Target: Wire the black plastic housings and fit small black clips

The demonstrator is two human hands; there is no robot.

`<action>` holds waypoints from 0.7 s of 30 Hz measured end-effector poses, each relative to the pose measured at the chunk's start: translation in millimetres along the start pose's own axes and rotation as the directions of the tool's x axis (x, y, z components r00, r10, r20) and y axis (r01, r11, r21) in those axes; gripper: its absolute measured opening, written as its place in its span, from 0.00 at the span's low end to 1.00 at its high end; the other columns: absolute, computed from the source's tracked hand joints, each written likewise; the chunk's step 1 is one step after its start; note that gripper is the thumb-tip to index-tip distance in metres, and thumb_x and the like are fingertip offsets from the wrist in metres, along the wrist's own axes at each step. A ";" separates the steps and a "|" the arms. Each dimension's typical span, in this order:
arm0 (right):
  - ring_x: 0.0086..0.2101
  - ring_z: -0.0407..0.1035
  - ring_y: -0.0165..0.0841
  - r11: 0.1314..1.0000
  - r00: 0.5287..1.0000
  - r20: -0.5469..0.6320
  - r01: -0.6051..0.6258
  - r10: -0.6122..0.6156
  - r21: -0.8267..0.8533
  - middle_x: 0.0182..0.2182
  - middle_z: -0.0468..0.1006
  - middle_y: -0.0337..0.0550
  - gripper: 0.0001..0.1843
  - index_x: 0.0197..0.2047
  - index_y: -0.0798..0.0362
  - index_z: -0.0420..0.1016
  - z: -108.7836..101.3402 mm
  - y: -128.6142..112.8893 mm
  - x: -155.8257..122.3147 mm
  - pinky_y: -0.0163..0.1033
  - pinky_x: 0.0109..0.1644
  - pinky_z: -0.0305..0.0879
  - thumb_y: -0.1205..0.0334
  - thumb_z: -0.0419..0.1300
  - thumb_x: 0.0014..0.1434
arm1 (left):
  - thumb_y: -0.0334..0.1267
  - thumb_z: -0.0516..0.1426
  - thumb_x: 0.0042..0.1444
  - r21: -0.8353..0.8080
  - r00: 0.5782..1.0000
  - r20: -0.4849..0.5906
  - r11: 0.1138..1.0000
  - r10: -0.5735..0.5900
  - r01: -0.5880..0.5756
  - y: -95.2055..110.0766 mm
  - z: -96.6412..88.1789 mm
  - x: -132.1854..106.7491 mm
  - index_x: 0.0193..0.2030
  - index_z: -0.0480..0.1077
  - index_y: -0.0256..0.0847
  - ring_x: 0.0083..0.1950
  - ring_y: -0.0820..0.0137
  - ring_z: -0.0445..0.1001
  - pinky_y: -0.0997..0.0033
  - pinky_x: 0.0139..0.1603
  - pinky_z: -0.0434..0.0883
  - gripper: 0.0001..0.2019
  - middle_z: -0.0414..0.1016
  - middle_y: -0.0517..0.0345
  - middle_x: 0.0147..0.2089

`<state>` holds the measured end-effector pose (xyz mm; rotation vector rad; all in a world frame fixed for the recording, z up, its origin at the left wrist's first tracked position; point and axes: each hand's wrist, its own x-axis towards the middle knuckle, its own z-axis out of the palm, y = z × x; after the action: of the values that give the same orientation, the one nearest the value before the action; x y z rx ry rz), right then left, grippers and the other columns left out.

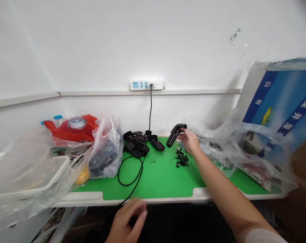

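My right hand (189,141) reaches far over the green mat (163,179) and grips a black angled plastic handle piece (175,134) near the wall. Just below that hand lies a heap of several small black parts (182,159). My left hand (127,221) is low at the table's front edge, blurred, its fingers curled over something dark that I cannot make out, close to a black cable (132,175) that loops across the mat.
More black housings with red wires (140,143) lie at the back centre. A clear bag of dark parts (104,152) and a red bag (72,130) stand left. Crumpled clear plastic (226,141) and a blue printed sack (281,101) fill the right. A power strip (146,84) hangs on the wall.
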<state>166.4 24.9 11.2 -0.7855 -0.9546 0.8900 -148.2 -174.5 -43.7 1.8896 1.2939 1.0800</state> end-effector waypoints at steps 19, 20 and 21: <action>0.28 0.74 0.36 0.916 0.919 0.011 -0.393 0.395 -0.081 0.30 0.76 0.46 0.07 0.26 0.56 0.65 -26.2 7.5 -5.7 0.41 0.33 0.70 0.63 0.49 0.49 | 0.49 0.59 0.46 -0.710 0.926 0.294 0.593 -0.239 0.379 31.9 115.6 202.3 0.46 0.64 0.39 0.29 0.69 0.76 0.70 0.25 0.74 0.23 0.73 0.54 0.35; 0.29 0.74 0.36 0.910 0.933 -0.002 -0.350 0.359 -0.223 0.30 0.76 0.47 0.09 0.26 0.56 0.65 -29.1 9.7 -3.6 0.40 0.34 0.70 0.63 0.46 0.50 | 0.48 0.60 0.46 -0.730 0.924 0.291 0.567 -0.248 0.381 33.1 113.5 202.0 0.46 0.64 0.38 0.29 0.68 0.76 0.70 0.26 0.74 0.23 0.74 0.53 0.35; 0.30 0.73 0.35 0.867 0.950 0.011 -0.280 0.313 -0.412 0.31 0.77 0.48 0.12 0.27 0.56 0.66 -32.2 12.4 -1.6 0.39 0.34 0.69 0.63 0.44 0.52 | 0.47 0.60 0.46 -0.752 0.925 0.282 0.541 -0.255 0.378 34.2 111.8 202.3 0.45 0.65 0.38 0.30 0.68 0.76 0.69 0.28 0.75 0.22 0.74 0.52 0.35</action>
<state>191.9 23.3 -12.1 -1.2905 -1.1251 1.0065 3.9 0.1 -12.2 0.9624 0.7924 1.0499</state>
